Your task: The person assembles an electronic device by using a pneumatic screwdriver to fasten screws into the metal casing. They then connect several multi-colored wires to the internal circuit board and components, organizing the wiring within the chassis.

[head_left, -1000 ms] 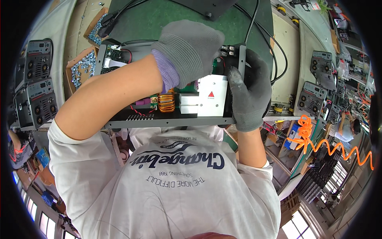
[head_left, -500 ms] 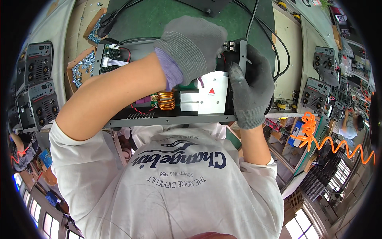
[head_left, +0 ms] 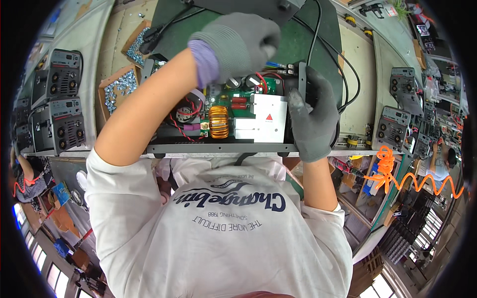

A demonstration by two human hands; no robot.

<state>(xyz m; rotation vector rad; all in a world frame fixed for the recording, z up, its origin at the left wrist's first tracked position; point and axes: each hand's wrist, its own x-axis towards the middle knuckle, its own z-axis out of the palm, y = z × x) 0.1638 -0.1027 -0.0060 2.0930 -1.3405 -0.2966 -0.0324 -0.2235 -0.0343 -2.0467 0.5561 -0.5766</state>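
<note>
An open dark metal machine case (head_left: 221, 148) lies in front of me. Inside are a green circuit board (head_left: 212, 101), a copper-wound coil (head_left: 218, 122), a fan (head_left: 185, 114) and a white plate (head_left: 268, 116) bearing a red warning triangle. Above the case's far side is my left hand (head_left: 241, 47), grey-gloved and curled closed; whatever its fingers hold is hidden. Just below it, a small terminal block (head_left: 290, 68) sits by the right end panel with coloured wires. My gloved right hand (head_left: 315, 121) grips that panel, thumb inside and fingers outside.
Two cardboard trays of screws (head_left: 118, 91) (head_left: 136, 48) stand at the left. Black cables (head_left: 332, 37) loop over the green mat (head_left: 198, 31). A dark panel (head_left: 248, 7) lies at the far edge. Finished-looking machines (head_left: 60, 124) (head_left: 396, 124) line both sides; an orange coiled hose (head_left: 422, 186) hangs right.
My left hand has lifted off the case near the terminal block and moved slightly left, uncovering wires and board parts. My right hand keeps its grip. The view has shifted a little.
</note>
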